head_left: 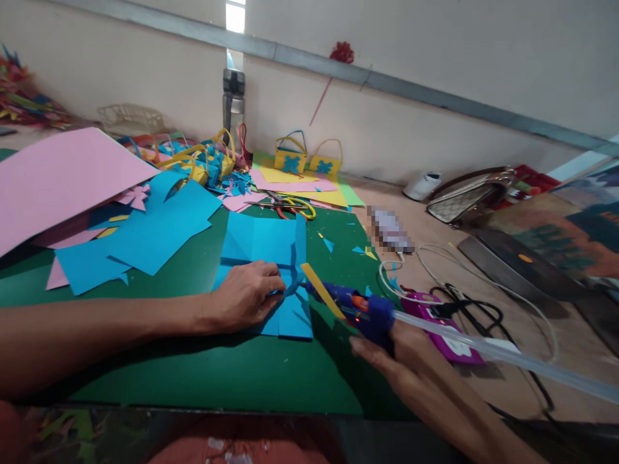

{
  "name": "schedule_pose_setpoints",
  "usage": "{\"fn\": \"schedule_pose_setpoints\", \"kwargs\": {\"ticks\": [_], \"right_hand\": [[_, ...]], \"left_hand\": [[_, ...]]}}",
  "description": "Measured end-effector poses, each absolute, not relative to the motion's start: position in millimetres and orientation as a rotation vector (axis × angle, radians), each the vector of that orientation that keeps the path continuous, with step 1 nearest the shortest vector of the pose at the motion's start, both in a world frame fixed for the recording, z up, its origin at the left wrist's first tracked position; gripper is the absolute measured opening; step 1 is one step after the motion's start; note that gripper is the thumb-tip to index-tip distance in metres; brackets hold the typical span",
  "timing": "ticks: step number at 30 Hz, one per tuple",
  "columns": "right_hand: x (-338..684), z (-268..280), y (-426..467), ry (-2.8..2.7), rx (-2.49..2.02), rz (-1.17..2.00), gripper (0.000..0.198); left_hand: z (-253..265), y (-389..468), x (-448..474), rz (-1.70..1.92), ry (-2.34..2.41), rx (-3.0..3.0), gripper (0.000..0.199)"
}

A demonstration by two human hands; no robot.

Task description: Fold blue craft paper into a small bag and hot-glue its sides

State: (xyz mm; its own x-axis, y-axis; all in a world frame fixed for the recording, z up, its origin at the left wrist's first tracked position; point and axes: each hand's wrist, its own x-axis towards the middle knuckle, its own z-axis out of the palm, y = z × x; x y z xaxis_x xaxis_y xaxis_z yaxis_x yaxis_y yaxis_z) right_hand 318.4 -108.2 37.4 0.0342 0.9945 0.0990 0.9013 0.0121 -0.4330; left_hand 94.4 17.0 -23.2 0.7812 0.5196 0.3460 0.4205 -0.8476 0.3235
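Note:
A creased blue paper sheet (264,240) lies on the green mat (193,367) in front of me. My left hand (249,295) rests on it, fingers curled and pressed at a fold; whether they pinch the paper's flap is partly hidden. From the right, my right hand (391,361) grips a blue hot glue gun (351,303) with a long clear glue stick (483,348) out of its back. The gun's tip is at the blue paper, just right of my left fingers. A yellow paper strip (322,290) crosses the gun's front part.
Blue sheets (159,225) and a large pink sheet (68,174) lie to the left. Scissors (294,206) and small yellow paper bags (290,161) are behind. On the right are a phone (391,229), a purple power strip (445,328) and loose cables. A bottle (234,103) stands by the wall.

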Motion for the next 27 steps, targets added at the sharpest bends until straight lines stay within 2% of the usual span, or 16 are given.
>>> {"fn": "schedule_pose_setpoints", "kwargs": {"ticks": [3, 10, 14, 19, 23, 27], "right_hand": [[318.3, 48.4, -105.8, -1.827, -1.955, 0.425, 0.028], [324.9, 48.1, -84.8, -1.686, -1.981, 0.418, 0.037], [325.3, 42.3, -72.0, -1.531, -1.896, 0.527, 0.032], [336.3, 44.8, -50.6, -1.614, -1.889, 0.21, 0.022], [354.9, 40.9, -29.0, -1.879, -1.826, -0.071, 0.047], [366.0, 33.6, -13.5, -2.116, -2.09, -0.508, 0.057]], "left_hand": [[-22.6, 16.7, 93.9, 0.635, 0.73, 2.745, 0.022], [-21.8, 16.1, 92.8, 0.661, 0.686, 2.78, 0.028], [-22.1, 15.4, 92.8, 0.69, 0.65, 2.788, 0.031], [-23.3, 14.9, 93.4, 0.712, 0.633, 2.819, 0.03], [-24.5, 15.1, 93.4, 0.721, 0.659, 2.836, 0.028], [-25.1, 14.9, 93.5, 0.709, 0.671, 2.844, 0.027]]}}
